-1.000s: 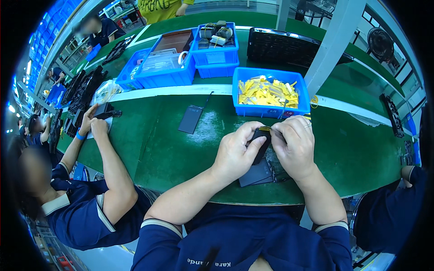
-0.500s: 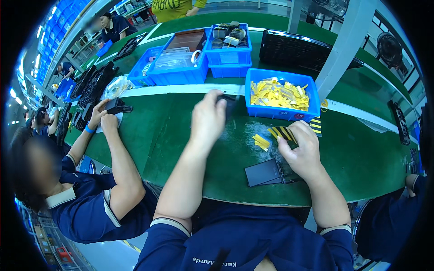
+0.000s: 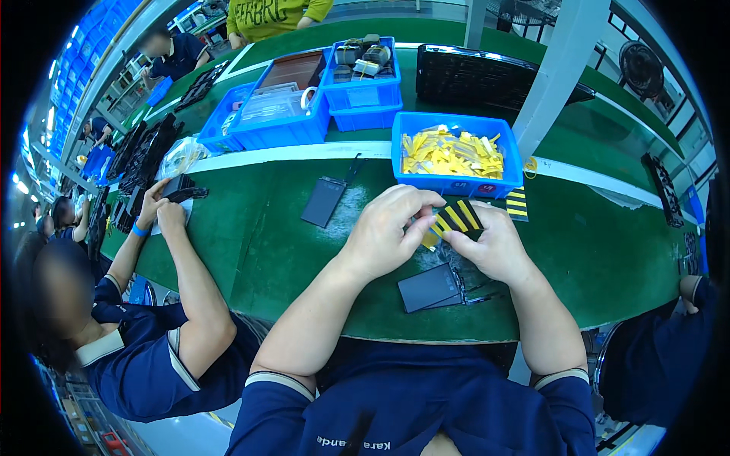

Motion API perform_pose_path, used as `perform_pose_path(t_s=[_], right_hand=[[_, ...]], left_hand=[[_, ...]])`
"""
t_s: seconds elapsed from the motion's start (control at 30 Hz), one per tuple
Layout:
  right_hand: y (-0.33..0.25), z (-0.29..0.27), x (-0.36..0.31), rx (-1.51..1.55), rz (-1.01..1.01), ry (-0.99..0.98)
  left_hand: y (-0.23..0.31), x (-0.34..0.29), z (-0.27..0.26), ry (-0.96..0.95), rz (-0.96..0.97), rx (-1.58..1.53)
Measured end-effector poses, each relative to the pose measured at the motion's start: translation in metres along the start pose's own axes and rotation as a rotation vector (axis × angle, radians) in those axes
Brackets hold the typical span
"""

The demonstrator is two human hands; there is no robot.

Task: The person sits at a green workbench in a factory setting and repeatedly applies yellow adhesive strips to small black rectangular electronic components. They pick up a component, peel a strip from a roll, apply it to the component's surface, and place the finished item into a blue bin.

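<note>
Between my hands is a small black sheet with yellow strips [image 3: 461, 216], likely adhesive tape strips. My right hand [image 3: 496, 242] pinches it by its right side, thumb in front. At the sheet's left edge, the thumb and forefinger of my left hand [image 3: 389, 229] close on its end yellow strip. Loose yellow strips [image 3: 430, 242] lie on the table just below, partly hidden by my hands. A flat dark battery-like pack with thin leads [image 3: 324, 202] rests to the left. Nearer me, another dark pack [image 3: 427, 289] overlaps a second one, leads pointing right.
Behind my hands stands a blue bin [image 3: 458, 185] full of yellow strips, with a striped sheet [image 3: 517, 204] beside it. More blue bins [image 3: 285, 131] stand farther left. A grey post [image 3: 559, 80] rises at right. A co-worker's hands [image 3: 161, 209] handle a black part at left.
My left hand has let go of a dark pack, which now lies on the table, and moved right to the striped sheet. The view has shifted slightly.
</note>
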State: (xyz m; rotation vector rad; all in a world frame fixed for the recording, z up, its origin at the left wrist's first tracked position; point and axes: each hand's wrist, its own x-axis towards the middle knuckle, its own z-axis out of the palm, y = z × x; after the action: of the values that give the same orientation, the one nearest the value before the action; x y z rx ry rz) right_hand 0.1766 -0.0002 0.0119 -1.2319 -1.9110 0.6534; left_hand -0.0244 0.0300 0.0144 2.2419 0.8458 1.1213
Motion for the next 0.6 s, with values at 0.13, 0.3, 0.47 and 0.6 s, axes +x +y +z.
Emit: perform_pose_path(t_s=[0.13,0.3,0.47,0.6], right_hand=[[-0.002,0.0,0.0,0.035,-0.021,0.093],[-0.003,-0.004,0.001,0.197,0.061,0.293],[-0.003,-0.006,-0.001,0.271,0.149,0.31],[-0.01,-0.006,-0.003,0.079,0.013,0.352]], left_hand=[[-0.004,-0.002,0.008,-0.028,-0.212,-0.271],[-0.024,-0.001,0.022,-0.059,-0.599,-0.653],[-0.034,-0.003,0.036,-0.059,-0.368,0.169],[-0.012,-0.004,0.031,-0.044,-0.159,0.47]])
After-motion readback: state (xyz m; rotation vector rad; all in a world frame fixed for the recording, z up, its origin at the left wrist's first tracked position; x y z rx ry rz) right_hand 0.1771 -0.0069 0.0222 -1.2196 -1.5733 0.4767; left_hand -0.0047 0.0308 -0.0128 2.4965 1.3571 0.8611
